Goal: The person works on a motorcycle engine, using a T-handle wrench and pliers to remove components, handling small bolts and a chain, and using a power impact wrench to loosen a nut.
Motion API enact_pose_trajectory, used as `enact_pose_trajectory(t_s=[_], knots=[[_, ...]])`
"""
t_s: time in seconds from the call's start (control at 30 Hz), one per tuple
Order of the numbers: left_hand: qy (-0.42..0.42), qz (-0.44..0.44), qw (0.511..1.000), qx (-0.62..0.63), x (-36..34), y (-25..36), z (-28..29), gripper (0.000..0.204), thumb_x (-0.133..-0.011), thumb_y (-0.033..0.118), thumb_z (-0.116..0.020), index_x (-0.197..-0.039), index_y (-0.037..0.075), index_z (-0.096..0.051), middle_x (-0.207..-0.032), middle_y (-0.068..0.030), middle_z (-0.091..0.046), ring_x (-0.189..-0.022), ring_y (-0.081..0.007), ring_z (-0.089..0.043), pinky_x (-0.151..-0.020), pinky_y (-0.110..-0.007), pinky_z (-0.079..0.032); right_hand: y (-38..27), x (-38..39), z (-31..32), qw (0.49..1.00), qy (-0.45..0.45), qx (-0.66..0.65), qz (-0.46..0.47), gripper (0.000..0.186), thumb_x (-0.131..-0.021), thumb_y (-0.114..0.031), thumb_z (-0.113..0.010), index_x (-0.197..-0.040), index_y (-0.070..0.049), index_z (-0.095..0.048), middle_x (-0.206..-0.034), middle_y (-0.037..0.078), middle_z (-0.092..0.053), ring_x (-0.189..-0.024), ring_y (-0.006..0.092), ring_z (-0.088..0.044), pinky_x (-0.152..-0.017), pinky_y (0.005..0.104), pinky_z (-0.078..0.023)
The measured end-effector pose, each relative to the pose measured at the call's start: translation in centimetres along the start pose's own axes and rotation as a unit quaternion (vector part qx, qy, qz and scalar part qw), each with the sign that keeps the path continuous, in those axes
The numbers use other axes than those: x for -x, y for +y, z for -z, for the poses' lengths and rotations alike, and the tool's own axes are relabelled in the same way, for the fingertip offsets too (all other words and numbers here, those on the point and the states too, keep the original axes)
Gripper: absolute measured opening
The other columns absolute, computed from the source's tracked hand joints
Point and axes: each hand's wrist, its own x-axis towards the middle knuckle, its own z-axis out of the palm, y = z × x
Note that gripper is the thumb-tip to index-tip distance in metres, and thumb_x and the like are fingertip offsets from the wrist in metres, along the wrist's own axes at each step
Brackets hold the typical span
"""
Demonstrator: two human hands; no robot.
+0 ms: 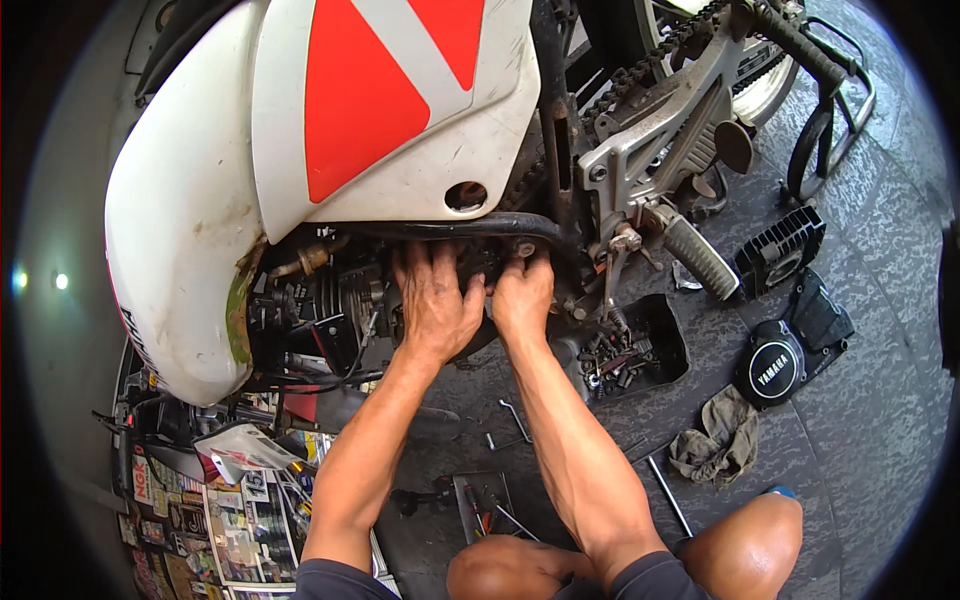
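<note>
A motorcycle with a white-and-red side panel (pixel 420 130) fills the upper part of the head view. Both of my hands reach into its dark engine area, below the black frame tube (pixel 490 226). My left hand (pixel 438 305) lies against the engine beside the finned cylinder (pixel 357 295), fingers stretched and thumb apart; its fingertips go into shadow. Just to its right, my right hand (pixel 523 300) has its fingers bent in beneath a bolt on the frame. Whatever those fingers grip is hidden.
Right of my arms stands a black tub (pixel 660 345) of small metal parts. Beyond it lie a black finned part (pixel 780 250), a round engine cover (pixel 775 370) and a crumpled rag (pixel 715 440). A footpeg (pixel 700 258) juts out nearby. Below are a bent wrench (pixel 515 420) and a tool tray (pixel 483 505).
</note>
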Motion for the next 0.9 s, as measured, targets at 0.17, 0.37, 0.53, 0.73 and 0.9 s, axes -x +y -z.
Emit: enact_pose_trajectory(t_s=[0.17,0.37,0.53,0.73,0.9], knots=[[-0.002,0.02,1.0,0.007,0.2,0.1,-0.6,0.054,-0.072,0.017,-0.072,-0.118,-0.002,-0.053,-0.126,-0.0327,-0.041,-0.12,-0.0511,-0.036,-0.105,-0.058,-0.028,0.7,0.3,0.6,0.999,0.02,0.023,-0.027,0.032,-0.096,-0.011,-0.048,-0.123,0.006,-0.05,-0.119,0.027,-0.056,-0.107,0.0385,-0.06,-0.084,0.0415,-0.051],[-0.001,0.016,0.999,0.033,-0.5,0.6,-0.3,0.054,-0.069,0.021,-0.071,-0.114,-0.002,-0.054,-0.116,-0.0303,-0.044,-0.113,-0.0486,-0.04,-0.101,-0.059,-0.029,0.9,-0.5,0.2,0.993,0.03,0.106,0.04,0.034,-0.095,-0.011,-0.049,-0.123,0.007,-0.048,-0.125,0.031,-0.054,-0.113,0.045,-0.056,-0.095,0.0454,-0.044],[0.014,0.019,1.0,0.014,0.1,-0.2,-0.3,0.046,-0.068,0.02,-0.07,-0.106,-0.002,-0.056,-0.105,-0.0255,-0.048,-0.103,-0.0446,-0.045,-0.093,-0.056,-0.035,0.2,1.3,0.3,0.998,0.032,0.044,-0.009,0.032,-0.095,-0.013,-0.05,-0.121,0.006,-0.049,-0.113,0.029,-0.061,-0.107,0.044,-0.06,-0.091,0.0453,-0.046],[0.009,0.028,0.999,-0.025,0.8,-0.1,-2.1,0.057,-0.071,0.023,-0.07,-0.117,-0.006,-0.052,-0.119,-0.0304,-0.047,-0.115,-0.0506,-0.042,-0.105,-0.061,-0.028,0.6,-0.6,0.4,0.992,0.062,0.106,0.0,0.032,-0.095,-0.015,-0.052,-0.119,0.006,-0.051,-0.113,0.03,-0.059,-0.109,0.0453,-0.058,-0.094,0.0468,-0.044],[0.025,0.046,0.999,-0.014,0.4,0.5,-0.4,0.054,-0.073,0.021,-0.071,-0.118,-0.005,-0.054,-0.126,-0.0336,-0.042,-0.121,-0.0525,-0.038,-0.109,-0.058,-0.027,2.6,-0.4,-0.6,0.987,0.095,0.112,0.069,0.031,-0.098,-0.019,-0.052,-0.112,0.007,-0.059,-0.105,0.027,-0.066,-0.101,0.0401,-0.064,-0.088,0.0433,-0.047]])
